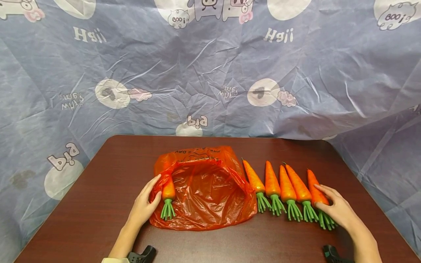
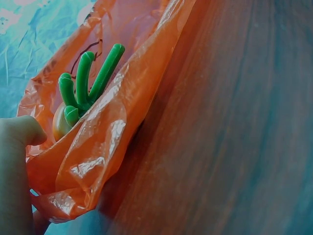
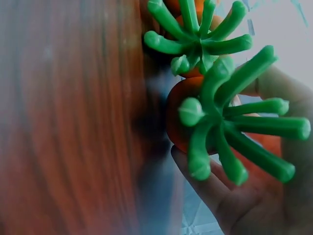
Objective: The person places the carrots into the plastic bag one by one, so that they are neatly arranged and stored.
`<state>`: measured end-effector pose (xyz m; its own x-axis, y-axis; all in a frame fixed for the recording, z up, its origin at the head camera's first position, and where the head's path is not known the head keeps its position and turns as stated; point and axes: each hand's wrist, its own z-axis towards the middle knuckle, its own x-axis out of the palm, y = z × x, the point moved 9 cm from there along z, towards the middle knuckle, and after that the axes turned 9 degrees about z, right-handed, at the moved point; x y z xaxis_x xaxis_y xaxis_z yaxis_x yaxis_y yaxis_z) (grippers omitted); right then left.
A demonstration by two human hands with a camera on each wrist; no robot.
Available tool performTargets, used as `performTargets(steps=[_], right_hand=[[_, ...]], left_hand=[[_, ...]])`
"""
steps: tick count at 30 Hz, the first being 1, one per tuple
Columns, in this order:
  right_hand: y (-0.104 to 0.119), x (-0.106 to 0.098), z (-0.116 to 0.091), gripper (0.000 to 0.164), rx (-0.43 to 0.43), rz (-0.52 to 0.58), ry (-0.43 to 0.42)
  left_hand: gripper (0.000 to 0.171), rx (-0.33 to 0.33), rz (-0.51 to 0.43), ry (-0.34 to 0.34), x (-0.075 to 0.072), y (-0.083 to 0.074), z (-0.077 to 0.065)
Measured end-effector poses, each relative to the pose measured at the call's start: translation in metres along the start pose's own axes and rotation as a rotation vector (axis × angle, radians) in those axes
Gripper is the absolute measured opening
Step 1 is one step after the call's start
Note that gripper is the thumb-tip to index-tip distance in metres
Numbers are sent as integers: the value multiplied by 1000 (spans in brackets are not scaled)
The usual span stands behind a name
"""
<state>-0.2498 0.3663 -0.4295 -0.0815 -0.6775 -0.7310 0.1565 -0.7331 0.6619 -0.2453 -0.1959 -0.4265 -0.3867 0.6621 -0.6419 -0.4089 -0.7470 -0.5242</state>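
Observation:
A red plastic bag lies with its mouth facing me, and one carrot with a green stem tuft sits at the left side of the opening. My left hand grips the bag's left edge between thumb and fingers. In the left wrist view the green stems poke out past the film. At the far right of the carrots, my right hand holds the rightmost carrot, thumb on one side and fingers on the other. Its green stem tuft hides part of the grip in the right wrist view.
Several more carrots lie between the bag and my right hand, tips away from me, among them one carrot right beside the bag. All rest on a dark brown table. Behind its far edge hangs a printed blue-grey cloth.

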Motion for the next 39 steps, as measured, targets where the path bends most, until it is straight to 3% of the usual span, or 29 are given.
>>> performTargets(steps=[22, 39], right_hand=[[15, -7, -5, 55, -14, -57, -24], [82, -20, -8, 48, -161, -57, -149]], left_hand=[[61, -21, 5, 7, 0, 1, -1], [59, -26, 5, 12, 0, 1, -1]])
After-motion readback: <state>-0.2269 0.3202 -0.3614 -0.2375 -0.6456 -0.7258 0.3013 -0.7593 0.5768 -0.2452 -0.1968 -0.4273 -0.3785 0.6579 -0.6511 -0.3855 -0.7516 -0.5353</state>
